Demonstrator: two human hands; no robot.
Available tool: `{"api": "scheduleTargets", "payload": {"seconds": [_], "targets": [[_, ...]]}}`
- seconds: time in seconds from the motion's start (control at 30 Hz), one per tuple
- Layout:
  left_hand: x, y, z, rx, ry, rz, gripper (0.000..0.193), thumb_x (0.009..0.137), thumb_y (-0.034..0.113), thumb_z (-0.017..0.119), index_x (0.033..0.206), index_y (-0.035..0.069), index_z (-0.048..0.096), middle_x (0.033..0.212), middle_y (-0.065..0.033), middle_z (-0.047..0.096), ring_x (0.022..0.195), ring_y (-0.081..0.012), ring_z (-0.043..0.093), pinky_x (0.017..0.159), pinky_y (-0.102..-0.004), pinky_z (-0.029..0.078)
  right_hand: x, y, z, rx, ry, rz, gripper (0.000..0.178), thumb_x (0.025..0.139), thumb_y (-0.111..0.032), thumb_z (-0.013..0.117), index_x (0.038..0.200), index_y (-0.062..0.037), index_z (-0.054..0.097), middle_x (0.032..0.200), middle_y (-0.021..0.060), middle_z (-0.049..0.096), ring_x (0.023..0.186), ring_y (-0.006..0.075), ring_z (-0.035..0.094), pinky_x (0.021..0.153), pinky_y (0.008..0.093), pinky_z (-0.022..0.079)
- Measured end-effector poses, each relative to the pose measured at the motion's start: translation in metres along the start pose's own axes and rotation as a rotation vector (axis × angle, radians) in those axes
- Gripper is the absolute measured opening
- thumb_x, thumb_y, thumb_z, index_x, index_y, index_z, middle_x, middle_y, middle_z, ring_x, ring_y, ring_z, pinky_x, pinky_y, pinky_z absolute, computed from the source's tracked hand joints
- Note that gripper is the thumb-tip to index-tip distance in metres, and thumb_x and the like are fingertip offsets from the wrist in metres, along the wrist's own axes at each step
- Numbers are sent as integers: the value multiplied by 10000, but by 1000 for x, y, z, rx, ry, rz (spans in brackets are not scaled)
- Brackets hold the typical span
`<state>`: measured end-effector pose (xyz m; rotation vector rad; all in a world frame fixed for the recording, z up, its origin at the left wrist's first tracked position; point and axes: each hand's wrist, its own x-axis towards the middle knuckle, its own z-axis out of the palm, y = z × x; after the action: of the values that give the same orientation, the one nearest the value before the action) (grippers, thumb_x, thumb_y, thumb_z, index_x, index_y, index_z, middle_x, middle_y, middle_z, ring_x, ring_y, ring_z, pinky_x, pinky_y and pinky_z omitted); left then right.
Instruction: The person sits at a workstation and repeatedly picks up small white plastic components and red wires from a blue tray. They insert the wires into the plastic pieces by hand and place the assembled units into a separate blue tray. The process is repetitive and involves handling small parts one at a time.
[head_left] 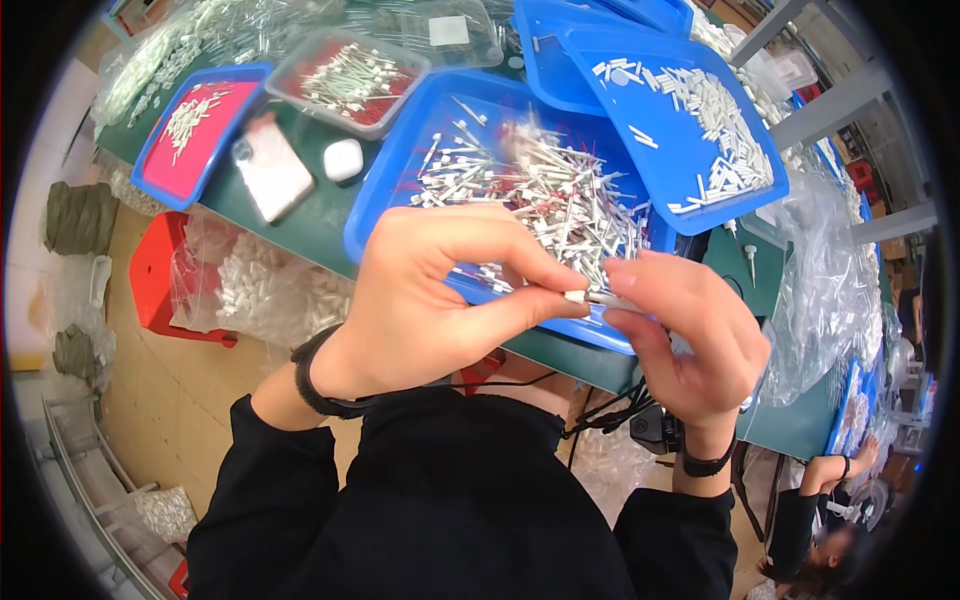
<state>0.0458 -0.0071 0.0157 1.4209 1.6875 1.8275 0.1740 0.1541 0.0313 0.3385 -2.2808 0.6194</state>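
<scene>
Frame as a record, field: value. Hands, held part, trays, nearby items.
left hand: pinches one end of slim white part
right hand: pinches the other end
center tray: blue, heaped with thin white pieces
right tray: blue, short white tubes, overlaps center tray in view
left tray: small, blue walls, pink base, white slivers
nearby: phone, white rounded case, clear tub
table: green

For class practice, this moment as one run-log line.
left grip: pinching small white piece | right grip: pinching adjacent slim piece | join: unclear | below: blue tray, white parts
</scene>
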Motion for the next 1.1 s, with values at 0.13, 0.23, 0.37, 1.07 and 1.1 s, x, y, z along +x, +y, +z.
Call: {"api": "scheduleTargets", "payload": {"seconds": [0.13, 0.23, 0.37, 1.07, 1.1], "targets": [[2, 0, -1, -19, 2, -46, 179, 644, -152, 715, 785, -45, 693, 742, -105, 669, 679, -162, 620, 626, -254, 468, 0, 2, 5, -74, 23, -77, 194, 648, 59, 674, 836, 11, 676, 793, 107, 680, 698, 255, 667, 691, 356, 568], [1, -6, -5, -24, 10, -94, 153, 675, -133, 703, 797, -42, 696, 756, -104, 675, 683, -152, 621, 625, -251, 470, -1, 10, 14, -72, 22, -95, 190, 668, 49, 680, 854, 8, 675, 778, 106, 673, 682, 258, 658, 665, 356, 557], [11, -24, -11, 71, 10, -169, 121, 729, -75, 688, 840, -32, 705, 785, -103, 688, 698, -142, 634, 636, -245, 478, 11, 17, 13, -89, -181, 95, 328, 677, -28, 778, 989, -36, 677, 889, 76, 693, 822, 229, 662, 743, 311, 526], [86, -112, -159, 1105, -152, -72, 195, 757, 150, 652, 917, 52, 706, 917, -163, 673, 888, -315, 627, 801, -394, 492, 11, 164, -7, -464, -399, 449, 123, 783, -98, 645, 880, -22, 645, 886, 126, 667, 760, 278, 631, 704, 359, 495], [83, -105, -159, 1134, -161, -13, 175, 752, 149, 654, 887, 50, 708, 902, -158, 673, 899, -313, 621, 808, -397, 487, 9, 168, -5, -465, -388, 453, 128, 792, -121, 631, 882, -31, 639, 890, 137, 667, 793, 307, 631, 728, 384, 494]]}}
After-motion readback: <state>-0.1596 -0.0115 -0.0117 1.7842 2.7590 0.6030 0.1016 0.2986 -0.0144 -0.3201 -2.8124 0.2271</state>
